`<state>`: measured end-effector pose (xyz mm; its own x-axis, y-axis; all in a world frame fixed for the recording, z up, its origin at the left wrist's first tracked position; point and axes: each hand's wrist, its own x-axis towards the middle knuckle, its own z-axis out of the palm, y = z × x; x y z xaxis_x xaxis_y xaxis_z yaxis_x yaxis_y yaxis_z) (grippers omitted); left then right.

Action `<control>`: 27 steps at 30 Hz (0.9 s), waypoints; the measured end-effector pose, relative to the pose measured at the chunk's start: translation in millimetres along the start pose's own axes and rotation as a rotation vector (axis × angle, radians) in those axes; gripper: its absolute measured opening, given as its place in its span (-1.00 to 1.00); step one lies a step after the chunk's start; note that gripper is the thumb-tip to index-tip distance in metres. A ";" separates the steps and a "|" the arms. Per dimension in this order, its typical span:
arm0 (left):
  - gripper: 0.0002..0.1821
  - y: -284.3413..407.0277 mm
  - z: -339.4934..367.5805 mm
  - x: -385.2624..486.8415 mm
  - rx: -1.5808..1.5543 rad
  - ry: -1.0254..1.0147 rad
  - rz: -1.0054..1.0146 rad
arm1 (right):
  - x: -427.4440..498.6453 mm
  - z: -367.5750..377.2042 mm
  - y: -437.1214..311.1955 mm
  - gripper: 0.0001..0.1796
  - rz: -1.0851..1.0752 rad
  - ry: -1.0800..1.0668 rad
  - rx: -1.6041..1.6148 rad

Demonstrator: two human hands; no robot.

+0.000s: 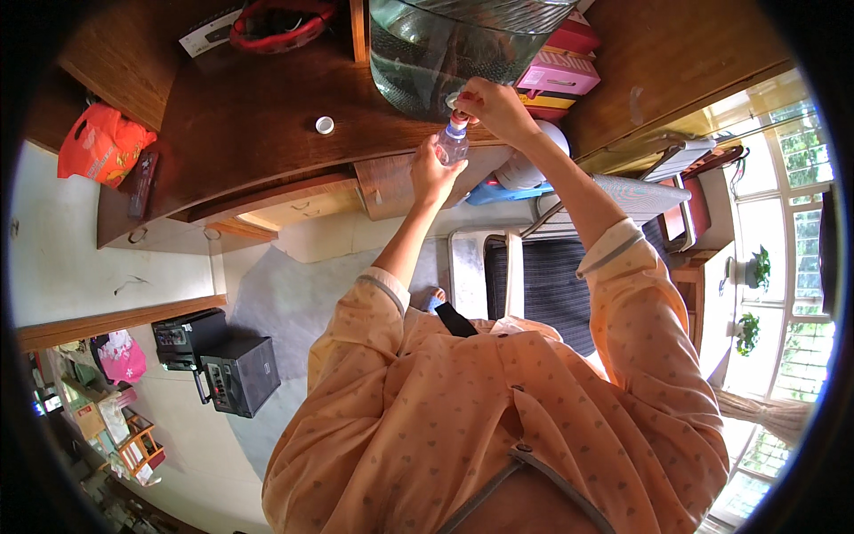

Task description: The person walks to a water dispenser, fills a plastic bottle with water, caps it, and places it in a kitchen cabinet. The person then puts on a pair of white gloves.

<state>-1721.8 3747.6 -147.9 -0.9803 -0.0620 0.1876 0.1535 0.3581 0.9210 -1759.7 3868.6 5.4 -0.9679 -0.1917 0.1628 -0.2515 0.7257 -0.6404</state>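
Observation:
A large clear glass jar [460, 50] with liquid in it stands near the front edge of the dark wooden desk [260, 127]. Low on its side is a spigot [454, 100] in white and red. My left hand [435, 167] holds a small clear plastic bottle [452, 147] upright, its neck right under the spigot. The fingers of my right hand [497, 110] are closed on the spigot, just above the bottle's mouth, and partly hide it. Left of the jar, a white bottle cap [324, 125] lies on the desk top.
A red plastic bag [103, 147] and a dark narrow box [142, 183] sit at the desk's left end. Pink and red boxes [560, 72] stand right of the jar. An open drawer [300, 205] juts below the desk. Black speakers [240, 374] stand on the floor; a chair [554, 274] is nearby.

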 end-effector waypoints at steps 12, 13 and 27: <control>-0.30 2.0 1.2 0.0 -0.027 0.038 0.007 | -4.3 -0.5 -3.9 -0.77 -0.041 0.012 0.021; -0.30 1.7 1.4 0.4 -0.032 0.026 0.001 | -4.7 -0.5 -4.3 -0.77 -0.035 0.008 0.043; -0.24 -6.5 4.8 1.8 -0.144 -0.042 -0.021 | -11.2 3.7 -6.9 -0.78 -0.130 0.084 -0.025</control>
<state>-1725.1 3749.7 -155.2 -0.9873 -0.0284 0.1562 0.1463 0.2200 0.9645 -1747.2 3863.3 5.2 -0.9239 -0.2297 0.3061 -0.3736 0.7146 -0.5914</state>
